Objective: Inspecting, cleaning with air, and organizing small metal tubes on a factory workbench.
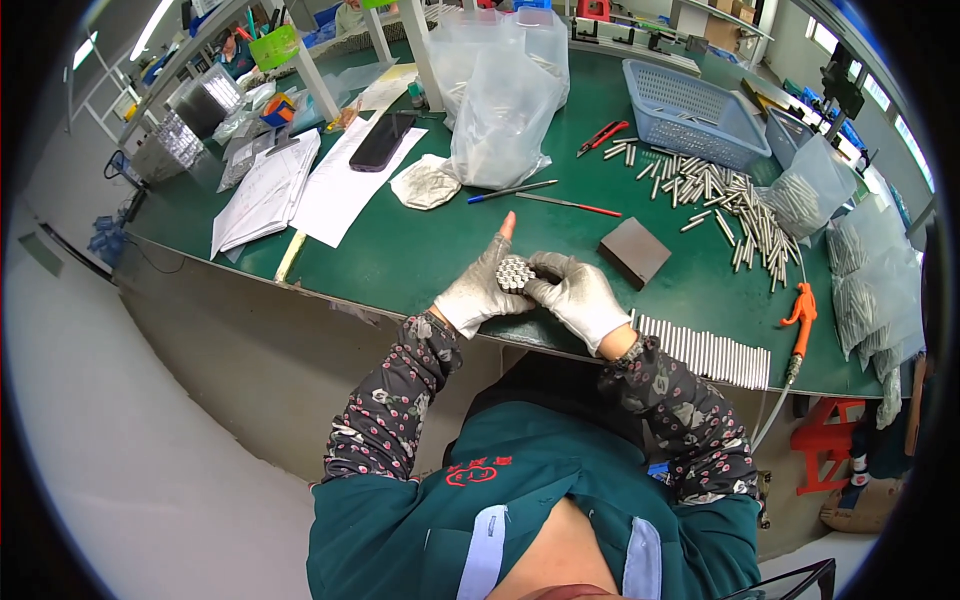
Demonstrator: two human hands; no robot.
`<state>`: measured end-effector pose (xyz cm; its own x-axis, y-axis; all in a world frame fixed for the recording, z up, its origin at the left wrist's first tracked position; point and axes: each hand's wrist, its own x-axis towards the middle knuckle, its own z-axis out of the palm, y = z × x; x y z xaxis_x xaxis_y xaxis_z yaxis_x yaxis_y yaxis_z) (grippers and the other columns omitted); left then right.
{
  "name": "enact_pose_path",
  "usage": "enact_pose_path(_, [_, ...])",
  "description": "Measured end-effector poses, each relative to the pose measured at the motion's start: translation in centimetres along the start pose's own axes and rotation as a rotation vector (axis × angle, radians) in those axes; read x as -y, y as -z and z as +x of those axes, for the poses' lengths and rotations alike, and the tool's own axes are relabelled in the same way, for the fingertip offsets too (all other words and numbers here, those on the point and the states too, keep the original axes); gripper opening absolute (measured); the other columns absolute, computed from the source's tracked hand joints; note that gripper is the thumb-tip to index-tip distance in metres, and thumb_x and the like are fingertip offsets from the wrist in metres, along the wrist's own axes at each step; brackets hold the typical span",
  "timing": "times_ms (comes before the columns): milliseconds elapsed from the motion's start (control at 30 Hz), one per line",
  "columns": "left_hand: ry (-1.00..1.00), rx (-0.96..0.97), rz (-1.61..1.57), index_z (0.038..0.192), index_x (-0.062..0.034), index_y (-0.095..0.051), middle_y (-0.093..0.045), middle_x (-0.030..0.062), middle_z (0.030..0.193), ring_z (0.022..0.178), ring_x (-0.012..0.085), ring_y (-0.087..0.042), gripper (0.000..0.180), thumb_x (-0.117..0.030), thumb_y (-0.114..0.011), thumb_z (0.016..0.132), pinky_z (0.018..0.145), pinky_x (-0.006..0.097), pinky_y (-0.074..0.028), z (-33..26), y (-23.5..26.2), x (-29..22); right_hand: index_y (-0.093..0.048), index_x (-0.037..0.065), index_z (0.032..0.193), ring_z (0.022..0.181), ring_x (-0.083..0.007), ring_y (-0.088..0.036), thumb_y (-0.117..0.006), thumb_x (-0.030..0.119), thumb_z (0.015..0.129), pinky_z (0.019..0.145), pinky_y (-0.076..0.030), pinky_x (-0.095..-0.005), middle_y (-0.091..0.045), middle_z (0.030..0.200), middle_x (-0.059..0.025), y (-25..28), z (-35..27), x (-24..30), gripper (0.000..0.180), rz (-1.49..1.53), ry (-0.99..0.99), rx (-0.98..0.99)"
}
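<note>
Rod bundle (515, 274); likely heavy, slippery | grip: sides | left hand (478, 293), eight o'clock: seemingly cupping it; right hand (580, 299), four o'clock: fingers pinching it

Greyish-white fabric work gloves (585, 302); black floral-print cloth oversleeves (385, 410), gathered cuffs (632, 352); dark-green cloth jacket (375, 545), red embroidered emblem (480, 474) at six o'clock, pale-lavender fabric facings (484, 555).

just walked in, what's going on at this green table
A gloved person holds a bundle of short metal rods between the left grip and right grip. More rods lie side by side in a row along the near edge of the table. A loose pile lies farther back, near the blue basket.
</note>
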<state>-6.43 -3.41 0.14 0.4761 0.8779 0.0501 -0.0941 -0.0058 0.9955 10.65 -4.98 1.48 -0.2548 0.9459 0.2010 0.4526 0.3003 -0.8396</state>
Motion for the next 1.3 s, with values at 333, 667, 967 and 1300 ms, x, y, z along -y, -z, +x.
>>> enact_pose_path(333, [-0.034,0.014,-0.028,0.144,-0.0153,0.0,-0.057,0.0058,0.104,0.093,0.0129,-0.054,0.117,0.005,-0.076,0.058,0.086,0.025,-0.042,0.4,0.4,0.9,-0.063,0.009,0.101,0.079,-0.031,-0.062,-0.06,0.029,0.079,0.07,-0.048,-0.0356,-0.065,0.084,-0.0142,0.0,0.1,0.0,0.03,0.02,0.004,-0.005])
enact_pose_path(667, [-0.047,0.001,-0.04,0.144,-0.0137,-0.008,-0.056,0.0019,0.096,0.088,0.0107,-0.053,0.112,0.004,-0.076,0.056,0.082,0.024,-0.042,-0.1,-0.1,0.4,-0.054,-0.007,0.112,0.087,-0.0195,-0.062,-0.061,0.014,0.078,0.077,-0.048,-0.0267,-0.064,0.099,-0.0173,0.4,-0.2,0.2,0.04,0.02,-0.058,0.095])
enact_pose_path(967, [-0.027,-0.024,0.097,0.143,-0.0164,-0.019,-0.056,-0.0006,0.092,0.084,0.0086,-0.052,0.102,0.009,-0.07,0.058,0.08,0.022,-0.042,0.0,-0.5,-0.2,-0.06,0.008,0.108,0.082,-0.0355,-0.06,-0.054,0.017,0.075,0.075,-0.047,-0.0386,-0.061,0.091,-0.0212,0.7,-0.5,0.0,0.035,-0.021,-0.034,0.092])
enact_pose_path(1300, [-0.02,-0.049,0.138,0.141,-0.019,-0.025,-0.056,0.0017,0.089,0.081,0.0096,-0.051,0.095,0.006,-0.069,0.06,0.077,0.023,-0.043,0.2,-1.0,-0.6,-0.061,0.007,0.105,0.086,-0.0343,-0.06,-0.054,0.021,0.076,0.077,-0.047,-0.0386,-0.062,0.094,-0.0196,1.4,-0.9,-0.7,0.033,-0.011,-0.05,0.065])
